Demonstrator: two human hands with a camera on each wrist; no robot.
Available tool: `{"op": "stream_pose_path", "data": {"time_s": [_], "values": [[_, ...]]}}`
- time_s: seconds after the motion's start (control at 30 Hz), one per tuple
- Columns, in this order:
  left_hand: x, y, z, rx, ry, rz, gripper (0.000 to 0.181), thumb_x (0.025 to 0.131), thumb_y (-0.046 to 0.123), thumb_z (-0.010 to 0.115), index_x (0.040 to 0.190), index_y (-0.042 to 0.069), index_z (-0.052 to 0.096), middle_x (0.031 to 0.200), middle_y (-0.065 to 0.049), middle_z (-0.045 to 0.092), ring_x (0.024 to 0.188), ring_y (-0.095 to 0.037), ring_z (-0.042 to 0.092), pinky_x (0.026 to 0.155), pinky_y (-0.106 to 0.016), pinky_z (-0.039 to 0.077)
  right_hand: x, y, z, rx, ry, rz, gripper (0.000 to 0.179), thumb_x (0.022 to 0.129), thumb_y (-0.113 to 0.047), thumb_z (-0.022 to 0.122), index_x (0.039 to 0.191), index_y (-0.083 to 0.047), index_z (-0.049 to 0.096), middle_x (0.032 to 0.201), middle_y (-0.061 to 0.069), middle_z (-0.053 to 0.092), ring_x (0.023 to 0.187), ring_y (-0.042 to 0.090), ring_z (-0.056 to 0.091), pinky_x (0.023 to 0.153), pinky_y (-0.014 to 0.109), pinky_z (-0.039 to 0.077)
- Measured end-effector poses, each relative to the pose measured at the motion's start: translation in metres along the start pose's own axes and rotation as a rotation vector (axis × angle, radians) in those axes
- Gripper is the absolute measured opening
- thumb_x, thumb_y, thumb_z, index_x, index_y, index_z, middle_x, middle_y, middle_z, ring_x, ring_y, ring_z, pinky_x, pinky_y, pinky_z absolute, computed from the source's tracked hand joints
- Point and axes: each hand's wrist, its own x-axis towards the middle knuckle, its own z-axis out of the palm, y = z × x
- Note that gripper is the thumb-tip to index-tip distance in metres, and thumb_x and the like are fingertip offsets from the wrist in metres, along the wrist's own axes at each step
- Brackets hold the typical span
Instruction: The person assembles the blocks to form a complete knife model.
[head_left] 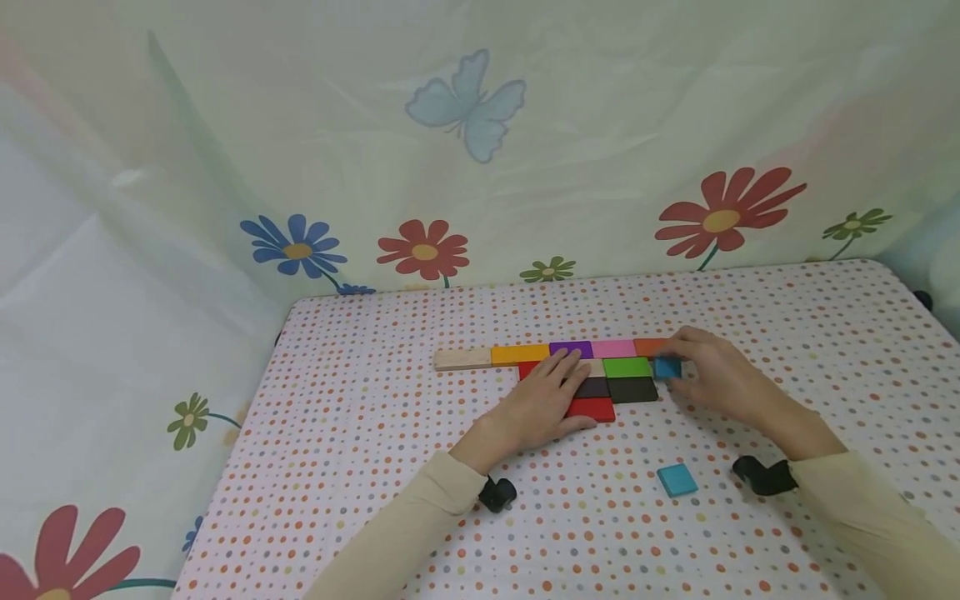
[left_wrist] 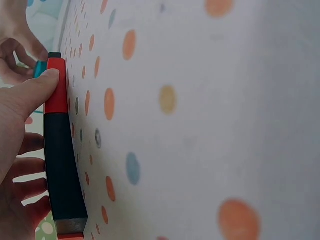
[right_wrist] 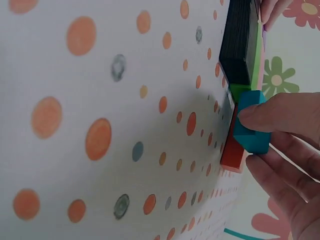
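Colored flat blocks lie in touching rows on the table. The back row runs from a bare wood block (head_left: 462,359) through yellow (head_left: 521,355), purple (head_left: 572,349) and pink (head_left: 613,348) to orange (head_left: 649,346). In front come a green block (head_left: 628,367), dark blocks (head_left: 633,389) and a red block (head_left: 592,409). My left hand (head_left: 542,403) rests over their left part with its fingers spread, hiding some blocks; its thumb touches the red block. At the right end, my right hand (head_left: 716,377) pinches a blue square block (right_wrist: 254,112) beside the green block, in front of the orange one.
A second blue square block (head_left: 678,480) lies alone nearer the front. The dotted cloth covers the table (head_left: 337,500), and a flowered curtain (head_left: 600,167) hangs behind it. Black wrist devices (head_left: 763,476) sit at both sleeves.
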Motion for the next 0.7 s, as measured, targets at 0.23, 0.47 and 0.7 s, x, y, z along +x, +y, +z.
{"op": "stream_pose_path", "data": {"time_s": [0.23,0.47,0.7], "values": [[0.0010,0.0013,0.0003,0.008,-0.007,-0.006,0.076,0.109,0.055,0.047,0.165,0.007,0.030,0.173,-0.013,0.020,0.161,-0.028,0.014,0.128,-0.033,0.010,0.0008,0.0009,0.0022,-0.008,-0.004,-0.041,0.046,0.079,0.007,0.086,0.120,0.013,0.068,0.123,0.033,0.060,0.113,0.050,0.060,0.093,0.063,0.053],[0.0010,0.0011,0.0022,-0.003,-0.005,-0.013,0.077,0.108,0.056,0.046,0.165,0.007,0.029,0.173,-0.013,0.019,0.161,-0.028,0.013,0.128,-0.034,0.011,0.0007,-0.0001,0.0054,-0.041,0.007,-0.072,0.045,0.079,0.007,0.087,0.120,0.013,0.068,0.118,0.030,0.061,0.111,0.048,0.061,0.091,0.060,0.055],[0.0009,0.0003,0.0022,-0.010,-0.007,-0.018,0.077,0.108,0.056,0.046,0.165,0.008,0.028,0.174,-0.013,0.018,0.161,-0.028,0.013,0.127,-0.034,0.013,0.0005,-0.0034,0.0076,-0.112,-0.001,-0.080,0.045,0.079,0.008,0.086,0.120,0.015,0.069,0.117,0.029,0.060,0.110,0.046,0.060,0.091,0.058,0.055]]}}
